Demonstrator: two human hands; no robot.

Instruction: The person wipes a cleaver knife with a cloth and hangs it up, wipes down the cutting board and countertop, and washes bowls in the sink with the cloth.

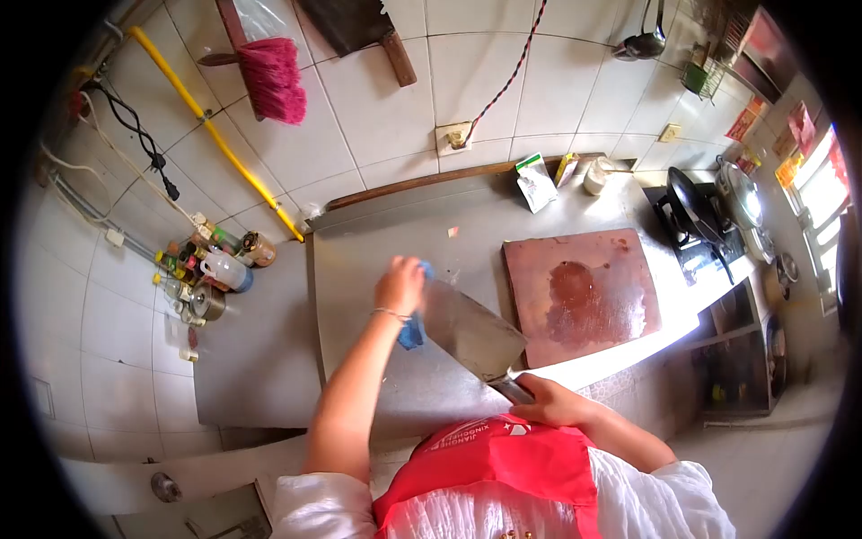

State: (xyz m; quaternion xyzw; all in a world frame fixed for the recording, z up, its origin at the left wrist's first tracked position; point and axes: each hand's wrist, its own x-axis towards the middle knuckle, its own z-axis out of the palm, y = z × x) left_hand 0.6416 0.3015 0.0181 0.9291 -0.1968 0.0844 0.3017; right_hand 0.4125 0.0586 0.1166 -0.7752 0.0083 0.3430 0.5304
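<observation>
My right hand [549,402] is wrapped round the handle of a broad-bladed cleaver [474,331], held above the steel counter. The blade points up and left, its face toward me. My left hand [400,286] is closed on a blue cloth [411,332] at the blade's far end. Part of the cloth hangs below the wrist, and some shows beside the fingers. Right of the blade lies a reddish-brown cutting board [584,296] with a dark wet patch on it.
A steel counter [359,242] runs along the tiled wall. Bottles and jars [229,269] crowd its left end. A white packet [536,184] and a small jar [595,177] stand at the back. A black wok [690,205] sits on the stove at right. Another cleaver [350,22] hangs above.
</observation>
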